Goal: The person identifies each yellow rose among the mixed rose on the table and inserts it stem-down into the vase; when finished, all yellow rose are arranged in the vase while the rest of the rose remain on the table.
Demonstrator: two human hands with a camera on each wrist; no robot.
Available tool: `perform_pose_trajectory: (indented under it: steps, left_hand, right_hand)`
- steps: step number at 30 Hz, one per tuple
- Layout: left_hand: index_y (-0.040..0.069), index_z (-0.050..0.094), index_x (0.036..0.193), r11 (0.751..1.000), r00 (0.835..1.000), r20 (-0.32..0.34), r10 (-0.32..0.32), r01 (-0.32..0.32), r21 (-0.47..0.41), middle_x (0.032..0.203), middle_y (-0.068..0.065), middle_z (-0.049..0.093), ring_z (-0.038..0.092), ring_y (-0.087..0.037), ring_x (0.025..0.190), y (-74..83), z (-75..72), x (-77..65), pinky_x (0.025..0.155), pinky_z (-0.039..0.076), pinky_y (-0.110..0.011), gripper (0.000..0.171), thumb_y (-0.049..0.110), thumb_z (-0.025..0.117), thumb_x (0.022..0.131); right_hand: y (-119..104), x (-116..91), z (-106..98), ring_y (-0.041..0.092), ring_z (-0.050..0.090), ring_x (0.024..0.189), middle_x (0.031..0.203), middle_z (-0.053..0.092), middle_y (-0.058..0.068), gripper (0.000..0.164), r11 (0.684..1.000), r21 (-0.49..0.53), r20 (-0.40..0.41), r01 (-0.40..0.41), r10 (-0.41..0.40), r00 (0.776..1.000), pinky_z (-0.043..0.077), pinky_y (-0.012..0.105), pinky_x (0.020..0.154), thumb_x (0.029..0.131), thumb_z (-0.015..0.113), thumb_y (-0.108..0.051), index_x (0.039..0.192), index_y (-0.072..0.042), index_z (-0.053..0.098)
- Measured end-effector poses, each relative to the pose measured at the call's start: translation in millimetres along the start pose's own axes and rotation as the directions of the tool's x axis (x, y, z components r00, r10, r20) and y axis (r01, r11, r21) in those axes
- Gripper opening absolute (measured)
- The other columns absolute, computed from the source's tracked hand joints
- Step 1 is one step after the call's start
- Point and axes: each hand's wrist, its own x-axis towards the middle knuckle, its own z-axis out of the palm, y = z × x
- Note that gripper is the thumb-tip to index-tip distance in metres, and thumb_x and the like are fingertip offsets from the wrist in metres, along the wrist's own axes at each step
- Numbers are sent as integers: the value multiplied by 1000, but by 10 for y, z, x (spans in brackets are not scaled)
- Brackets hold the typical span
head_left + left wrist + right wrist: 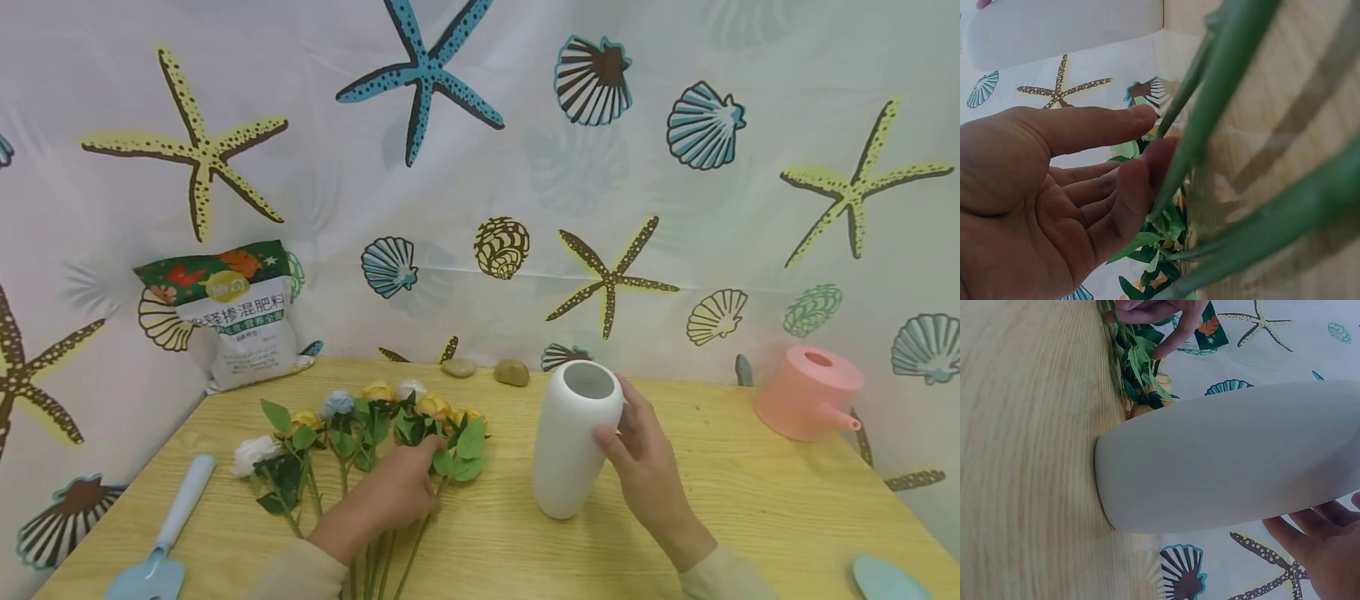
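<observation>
A tall white vase point(567, 462) stands slightly tilted on the table. My right hand point(654, 471) holds its upper right side, thumb in front and fingers behind; the right wrist view shows the fingers point(1316, 525) along the vase wall. Left of the vase lie several long-stemmed flowers point(433, 407) in white, blue and yellow-orange. Over their stems, my left hand point(397, 492) pinches a green stem point(1194, 134) of the rightmost flowers, its thumb and curled fingers meeting about it in the left wrist view. The head view hides these fingertips partly.
A light-blue trowel point(183, 504) lies at the left, with a fertilizer bag point(251, 325) behind it. Two stones point(512, 372) sit at the back edge. A pink watering can point(802, 396) stands back right; a pale blue object point(888, 579) shows partly at front right.
</observation>
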Motion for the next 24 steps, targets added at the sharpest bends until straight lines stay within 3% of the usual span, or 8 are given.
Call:
perform_pose_trajectory:
  steps: [10,15,18,21,24]
  left_hand:
    - [-4,46,142,997,997,-28,71,-71,3,69,-1,62,57,-15,60,-23,4,-9,53,43,-30,65,-12,70,82]
    - [2,48,142,997,995,-85,44,-49,-57,72,-2,63,58,-15,61,26,-36,-5,58,47,-31,65,-11,71,82]
    - [4,48,143,989,990,-136,22,-42,-145,78,-3,65,60,-15,62,88,-64,-2,58,50,-31,64,-8,71,85]
    - [6,46,146,958,980,-198,1,-58,-279,84,-6,66,62,-16,65,159,-86,3,59,52,-32,64,-6,70,88]
    - [7,42,149,899,964,-264,-28,-91,-429,89,-10,67,65,-18,70,229,-98,8,64,57,-35,65,-4,68,91]
  right_hand:
    - [12,-1,-5,-10,51,127,150,48,25,62,1000,-7,-1,6,-6,1000,46,13,99,101,54,-1,158,-10,30]
    - [25,4,-7,-9,51,127,149,49,24,63,1000,-13,-5,12,-12,1000,46,13,100,100,55,-1,157,-10,31]
    - [28,10,-10,-10,51,127,149,49,24,62,1000,-19,-5,12,-12,1000,46,13,100,100,55,-1,157,-10,32]
    - [27,12,-13,-10,51,126,148,50,22,62,999,-31,-6,7,-7,1000,47,14,99,100,56,-2,156,-10,32]
    - [20,8,-14,-9,53,124,147,52,21,62,999,-45,-7,2,-3,1000,49,16,98,100,57,-2,156,-11,33]
